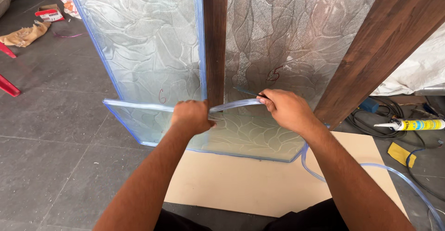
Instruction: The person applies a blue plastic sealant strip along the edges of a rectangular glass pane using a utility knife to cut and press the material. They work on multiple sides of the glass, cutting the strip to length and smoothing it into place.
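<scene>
Head view, both hands at mid-frame on a clear plastic edge strip (234,105) along a patterned glass pane (245,136)

Left hand (191,116) closed in a fist over the pane's top edge at centre, grip tight on the strip; right hand (287,108) just right of it, fingers pinched on the strip's raised end, a thin dark tool (244,91) poking out of the same pinch. Strip arched between the two hands, loose tail (394,173) trailing to lower right over a beige board (250,184) on the grey floor (55,133). Taller glass panels (148,36) and dark wooden frame (215,41) upright behind; sealant tube (412,125) at right edge
</scene>
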